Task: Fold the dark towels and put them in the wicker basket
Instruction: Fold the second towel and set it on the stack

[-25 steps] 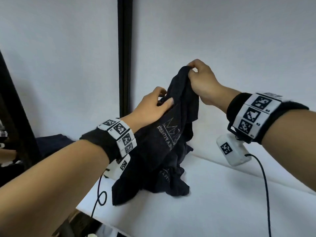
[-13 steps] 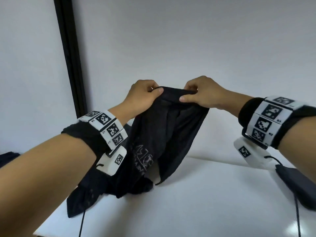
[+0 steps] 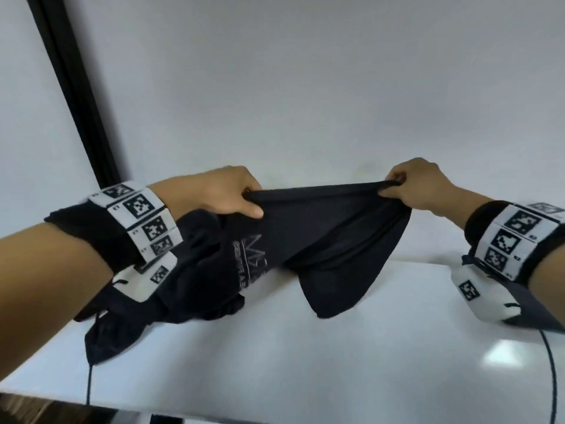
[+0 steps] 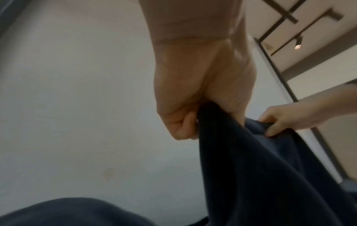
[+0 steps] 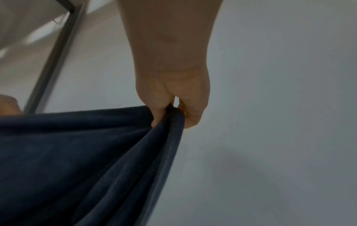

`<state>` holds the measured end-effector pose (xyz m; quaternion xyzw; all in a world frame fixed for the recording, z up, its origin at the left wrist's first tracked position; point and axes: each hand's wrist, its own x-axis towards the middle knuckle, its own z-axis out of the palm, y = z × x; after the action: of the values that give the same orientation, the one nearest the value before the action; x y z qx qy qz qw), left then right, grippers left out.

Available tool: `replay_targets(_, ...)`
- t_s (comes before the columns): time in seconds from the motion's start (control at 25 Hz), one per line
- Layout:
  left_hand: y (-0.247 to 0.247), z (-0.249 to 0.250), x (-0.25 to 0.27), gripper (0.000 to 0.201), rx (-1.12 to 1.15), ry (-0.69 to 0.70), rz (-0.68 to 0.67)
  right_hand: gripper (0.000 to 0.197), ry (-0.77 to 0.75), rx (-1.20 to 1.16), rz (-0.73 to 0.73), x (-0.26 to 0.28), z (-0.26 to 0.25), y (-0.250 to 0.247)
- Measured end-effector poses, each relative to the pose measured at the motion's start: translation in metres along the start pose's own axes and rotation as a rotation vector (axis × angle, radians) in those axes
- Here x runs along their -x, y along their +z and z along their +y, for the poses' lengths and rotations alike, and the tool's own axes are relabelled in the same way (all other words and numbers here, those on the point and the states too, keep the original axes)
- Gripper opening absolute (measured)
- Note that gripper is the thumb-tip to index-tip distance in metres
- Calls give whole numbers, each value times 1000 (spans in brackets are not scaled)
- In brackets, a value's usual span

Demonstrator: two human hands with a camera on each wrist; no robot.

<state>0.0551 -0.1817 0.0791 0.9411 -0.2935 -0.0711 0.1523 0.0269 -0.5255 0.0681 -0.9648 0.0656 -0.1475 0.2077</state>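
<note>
A dark towel (image 3: 321, 237) with pale printed lettering hangs above the white table (image 3: 305, 362), its top edge stretched taut between my two hands. My left hand (image 3: 232, 194) grips the left end of that edge; the left wrist view shows its fingers curled round bunched cloth (image 4: 251, 168). My right hand (image 3: 409, 185) pinches the right end, thumb and fingers closed on the hem (image 5: 173, 116). The towel's lower part sags in folds and a tail trails off the table's left edge. No wicker basket is in view.
A white wall (image 3: 305, 87) rises close behind the table. A black vertical post (image 3: 70, 87) stands at the left. A black cable (image 3: 559, 377) runs down at the right, and another dark cloth (image 3: 538, 316) lies under my right wrist.
My hands have moved apart along the towel's top edge, pulling it from a bunched hang into a taut horizontal line. The view has also shifted to the right.
</note>
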Motion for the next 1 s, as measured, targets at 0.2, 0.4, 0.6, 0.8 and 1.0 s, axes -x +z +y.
replay_targets(0.2, -17, -25, -1, 18, -26, -94, 190, 16, 268, 185, -49, 15, 77, 5)
replay_targets(0.4, -24, -61, 8, 12, 96, -245, 267, 8, 512, -297, -16, 24, 99, 3)
replay_targets(0.6, -16, 17, -11, 6, 688, 14, 493, 16, 157, -522, 29, 24, 11, 11)
replay_targets(0.8, 40, 112, -39, 8, 627, 193, 285, 22, -110, -570, -40, 32, -61, 17)
replay_targets(1.0, 42, 102, -47, 20, 661, 109, 383, 21, -67, -525, -160, 47, -18, 8)
